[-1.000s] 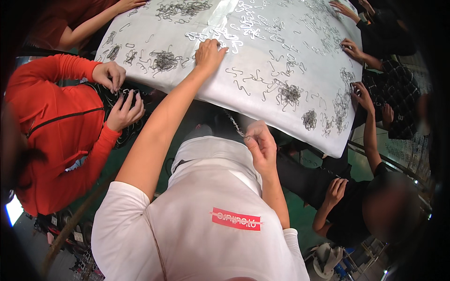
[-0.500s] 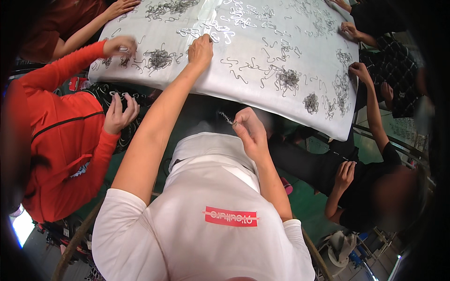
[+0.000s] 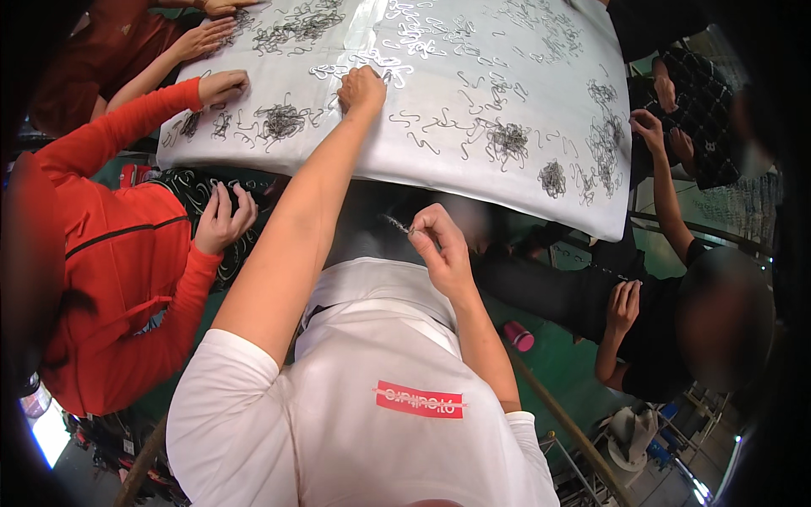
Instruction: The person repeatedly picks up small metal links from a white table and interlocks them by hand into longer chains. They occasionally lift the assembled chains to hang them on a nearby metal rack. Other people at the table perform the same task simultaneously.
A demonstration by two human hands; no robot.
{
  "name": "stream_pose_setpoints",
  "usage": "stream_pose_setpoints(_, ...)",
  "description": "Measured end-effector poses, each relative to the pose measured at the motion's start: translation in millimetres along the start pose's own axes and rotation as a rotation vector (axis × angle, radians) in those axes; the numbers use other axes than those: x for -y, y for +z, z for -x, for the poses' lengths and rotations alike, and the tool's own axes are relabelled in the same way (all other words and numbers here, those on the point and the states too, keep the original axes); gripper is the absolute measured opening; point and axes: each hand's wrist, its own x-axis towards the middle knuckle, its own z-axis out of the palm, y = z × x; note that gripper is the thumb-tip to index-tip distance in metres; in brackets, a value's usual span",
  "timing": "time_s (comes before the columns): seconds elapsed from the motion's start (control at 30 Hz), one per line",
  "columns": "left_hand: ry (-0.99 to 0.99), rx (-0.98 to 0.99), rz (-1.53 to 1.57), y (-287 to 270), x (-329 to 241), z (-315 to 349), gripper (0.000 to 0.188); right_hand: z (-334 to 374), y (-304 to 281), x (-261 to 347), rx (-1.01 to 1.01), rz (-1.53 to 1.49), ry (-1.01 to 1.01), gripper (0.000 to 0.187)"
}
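Note:
My left hand (image 3: 361, 91) reaches onto the white-covered table (image 3: 380, 165), its fingers curled down among loose S-shaped metal hooks (image 3: 397, 68). The fingertips are hidden behind the hand, so what they pinch cannot be made out. In front of my waist, off the table's near edge, my right hand (image 3: 441, 245) is closed in a pinch. A small bunch of thin metal hooks (image 3: 395, 224) sticks out to the left from its thumb and fingers.
Dark piles of hooks lie left (image 3: 283, 122) and right (image 3: 508, 139) of my left arm. A person in a red sleeve (image 3: 139, 106) works close on my left. Another in black sits at my right, one hand (image 3: 648, 127) at the table's edge. A pink cylinder (image 3: 518, 335) is on the floor.
My view has shifted slightly. My right hand is a little lower and further left, still pinching the bunch. The red-sleeved person's far hand has come down onto the table.

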Motion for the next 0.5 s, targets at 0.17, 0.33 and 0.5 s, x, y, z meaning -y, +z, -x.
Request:
stream_pose_setpoints(0.17, 0.154, 0.044, 0.339, -21, 10, 14, 0.012, 1, 3, 1, -0.025, 0.017, -0.041, 0.003)
stream_pose_setpoints(0.33, 0.299, 0.247, 0.696, -88, 12, 86, 0.023, -1, 3, 0, -0.021, 0.013, -0.056, 0.003)
stream_pose_setpoints(0.5, 0.234, 0.557, 0.949, -175, 10, 171, 0.019, -5, -1, 3, -0.023, -0.081, -0.025, 0.005)
